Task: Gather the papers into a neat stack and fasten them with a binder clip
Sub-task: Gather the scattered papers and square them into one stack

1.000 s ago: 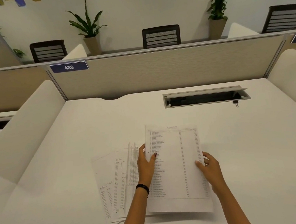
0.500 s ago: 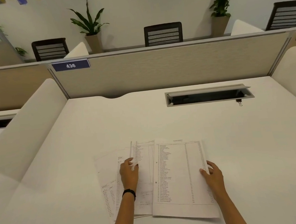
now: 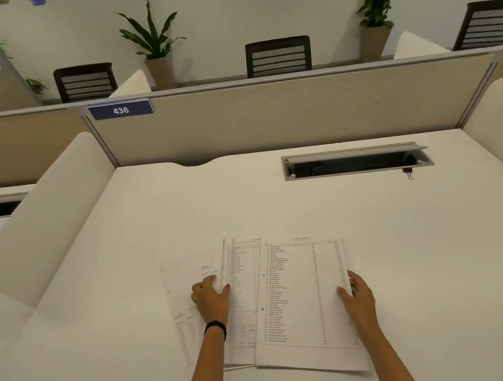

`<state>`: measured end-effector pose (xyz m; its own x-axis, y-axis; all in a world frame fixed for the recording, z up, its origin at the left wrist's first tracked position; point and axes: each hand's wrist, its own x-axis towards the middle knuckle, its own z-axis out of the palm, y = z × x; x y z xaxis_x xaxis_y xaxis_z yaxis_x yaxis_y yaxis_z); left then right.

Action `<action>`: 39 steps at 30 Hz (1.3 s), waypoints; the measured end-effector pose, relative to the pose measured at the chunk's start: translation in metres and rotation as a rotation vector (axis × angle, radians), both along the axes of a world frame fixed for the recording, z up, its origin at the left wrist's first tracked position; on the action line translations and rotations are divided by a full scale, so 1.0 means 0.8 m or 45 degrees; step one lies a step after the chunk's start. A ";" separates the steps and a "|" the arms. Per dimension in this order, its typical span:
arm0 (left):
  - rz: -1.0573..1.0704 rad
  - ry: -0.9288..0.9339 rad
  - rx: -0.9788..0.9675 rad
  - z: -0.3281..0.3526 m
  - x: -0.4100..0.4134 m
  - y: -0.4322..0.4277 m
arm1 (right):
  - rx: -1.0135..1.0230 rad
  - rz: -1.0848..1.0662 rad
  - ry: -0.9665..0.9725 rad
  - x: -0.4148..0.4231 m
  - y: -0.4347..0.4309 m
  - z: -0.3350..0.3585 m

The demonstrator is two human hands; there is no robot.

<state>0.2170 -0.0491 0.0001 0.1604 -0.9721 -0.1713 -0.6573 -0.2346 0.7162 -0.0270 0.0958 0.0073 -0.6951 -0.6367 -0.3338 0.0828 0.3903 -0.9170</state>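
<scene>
Several printed sheets lie fanned out on the white desk point(image 3: 422, 265). The top sheet point(image 3: 302, 303) with a long list lies on the right. My right hand point(image 3: 357, 298) rests flat on its right edge. Left of it, the other papers point(image 3: 241, 284) overlap one another. My left hand point(image 3: 211, 298), with a black wristband, pinches the raised edge of one of those sheets between thumb and fingers. A small binder clip point(image 3: 409, 173) sits far off at the back right, just below the cable slot.
An open cable slot point(image 3: 356, 162) is set into the desk's back right. A beige partition point(image 3: 282, 112) labelled 436 closes the far side. Curved white dividers point(image 3: 42, 218) flank the desk on the left and right. Chairs and potted plants stand beyond the partition.
My left hand left the top sheet, went left to the other papers and took hold of a sheet's edge. The top sheet now lies flat, slid right, under my right hand.
</scene>
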 end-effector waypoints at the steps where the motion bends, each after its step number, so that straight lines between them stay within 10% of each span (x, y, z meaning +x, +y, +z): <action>1: 0.002 0.006 0.001 0.001 -0.001 0.000 | 0.008 0.012 0.005 0.001 -0.001 0.000; 39: -0.229 0.518 0.021 0.013 -0.031 0.021 | 0.010 0.146 0.048 0.028 -0.014 0.005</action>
